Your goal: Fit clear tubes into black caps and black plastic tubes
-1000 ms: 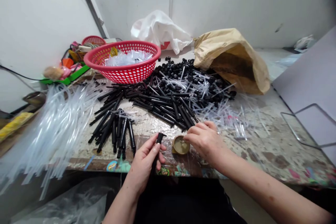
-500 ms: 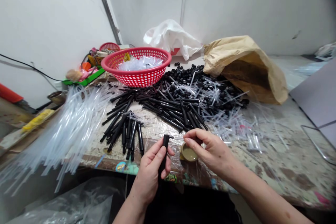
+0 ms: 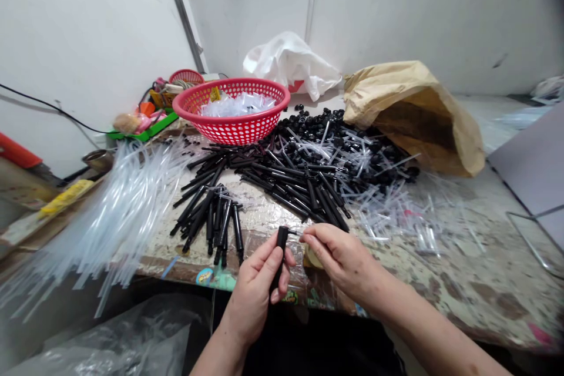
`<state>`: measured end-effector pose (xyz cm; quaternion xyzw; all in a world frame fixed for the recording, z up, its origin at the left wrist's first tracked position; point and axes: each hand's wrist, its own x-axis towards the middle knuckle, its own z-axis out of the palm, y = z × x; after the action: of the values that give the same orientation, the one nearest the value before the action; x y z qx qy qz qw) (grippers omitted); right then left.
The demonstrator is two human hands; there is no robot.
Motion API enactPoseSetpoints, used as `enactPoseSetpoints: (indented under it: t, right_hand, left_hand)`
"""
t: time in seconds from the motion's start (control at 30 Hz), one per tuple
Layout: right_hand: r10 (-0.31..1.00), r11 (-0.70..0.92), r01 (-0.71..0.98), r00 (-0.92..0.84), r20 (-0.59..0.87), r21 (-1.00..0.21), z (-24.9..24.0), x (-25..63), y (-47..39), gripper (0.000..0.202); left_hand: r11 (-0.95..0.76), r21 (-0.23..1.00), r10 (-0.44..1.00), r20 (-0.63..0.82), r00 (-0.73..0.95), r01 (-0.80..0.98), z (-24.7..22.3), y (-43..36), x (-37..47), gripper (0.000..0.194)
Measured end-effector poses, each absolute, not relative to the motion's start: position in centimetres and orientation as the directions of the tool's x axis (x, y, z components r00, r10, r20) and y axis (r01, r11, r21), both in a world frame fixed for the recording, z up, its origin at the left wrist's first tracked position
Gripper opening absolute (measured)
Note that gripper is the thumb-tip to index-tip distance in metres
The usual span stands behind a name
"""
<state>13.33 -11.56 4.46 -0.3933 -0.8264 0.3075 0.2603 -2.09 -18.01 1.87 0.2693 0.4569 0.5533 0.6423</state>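
My left hand (image 3: pixel 259 285) is wrapped round a black plastic tube with a thin side spout (image 3: pixel 282 241), holding it upright near the table's front edge. The spout points right, towards my right hand (image 3: pixel 332 249). That hand pinches a short clear plastic tube, mostly hidden by the fingers, its end at or very near the spout. Whether the two are joined, I cannot tell. Behind my right hand a small tan round dish (image 3: pixel 312 258) is partly covered. Loose black tubes (image 3: pixel 224 226) with similar spouts lie beyond my left hand.
Long clear tubes (image 3: pixel 118 211) spread over the left side. A red basket (image 3: pixel 233 129) holds clear plastic pieces. Behind are a heap of black caps (image 3: pixel 321 123), short clear tubes (image 3: pixel 379 211) and an open brown paper bag (image 3: pixel 409 88). A white bag (image 3: pixel 286 61) lies by the wall.
My right hand has moved left, bringing the clear tube up to the spout. It covers more of the tan dish. My left hand keeps its hold on the black tube.
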Motion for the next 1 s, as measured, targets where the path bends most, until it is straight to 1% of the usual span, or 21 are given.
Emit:
enactPoseSetpoints:
  t: [0.13, 0.33, 0.43, 0.53, 0.6, 0.67, 0.73, 0.77, 0.83, 0.9, 0.93, 1.0]
  right_hand:
    - [0.800, 0.529, 0.516, -0.568, 0.193, -0.674, 4.2, 13.1, -11.5, 0.024]
    - [0.780, 0.543, 0.510, -0.600, 0.177, -0.667, 3.9, 12.5, -11.4, 0.026]
    - [0.777, 0.550, 0.505, -0.601, 0.187, -0.665, 3.6, 11.6, -11.2, 0.028]
    - [0.763, 0.541, 0.461, -0.620, 0.181, -0.703, 3.2, 10.2, -10.8, 0.032]
    - [0.753, 0.532, 0.422, -0.631, 0.184, -0.734, 2.8, 9.1, -10.6, 0.033]
    - [0.769, 0.527, 0.427, -0.608, 0.198, -0.735, 2.4, 8.0, -10.7, 0.034]
    - [0.771, 0.537, 0.477, -0.613, 0.175, -0.696, 2.3, 7.0, -11.0, 0.042]
    - [0.753, 0.553, 0.503, -0.644, 0.139, -0.664, 2.3, 6.4, -11.3, 0.046]
    - [0.658, 0.626, 0.510, -0.751, 0.050, -0.590, 2.4, 5.3, -12.1, 0.056]
    - [0.546, 0.712, 0.479, -0.837, -0.024, -0.513, 2.5, 3.9, -12.7, 0.070]
    - [0.510, 0.740, 0.474, -0.858, -0.062, -0.477, 2.6, 3.1, -12.8, 0.074]
    - [0.490, 0.756, 0.500, -0.860, -0.142, -0.423, 2.4, 1.4, -12.7, 0.073]
  left_hand:
    - [0.270, 0.850, 0.955, -0.296, 0.013, -0.452, 1.6, -18.1, -2.1, 0.021]
    - [0.295, 0.825, 0.950, -0.306, 0.058, -0.482, 1.8, -18.0, -2.2, 0.022]
    - [0.290, 0.819, 0.949, -0.312, 0.040, -0.495, 1.7, -18.1, -2.4, 0.025]
    - [0.265, 0.841, 0.946, -0.321, -0.040, -0.472, 1.2, -18.4, -2.9, 0.031]
    - [0.232, 0.896, 0.943, -0.303, -0.140, -0.379, 1.0, -18.7, -4.0, 0.038]
    - [0.176, 0.955, 0.924, -0.244, -0.296, -0.237, 0.9, -18.7, -6.0, 0.045]
    - [0.129, 0.991, 0.868, -0.126, -0.480, -0.027, 1.0, -18.5, -8.9, 0.046]
    - [0.127, 0.985, 0.832, -0.040, -0.553, 0.120, 1.1, -18.3, -10.4, 0.043]
    - [0.190, 0.900, 0.790, 0.098, -0.605, 0.393, 1.0, -17.5, -13.5, 0.037]
    - [0.223, 0.815, 0.789, 0.170, -0.590, 0.534, 0.4, -16.4, -15.8, 0.038]
    - [0.225, 0.778, 0.798, 0.198, -0.569, 0.587, -0.2, -15.8, -16.6, 0.039]
    - [0.195, 0.707, 0.806, 0.279, -0.521, 0.680, -1.4, -14.4, -17.4, 0.041]
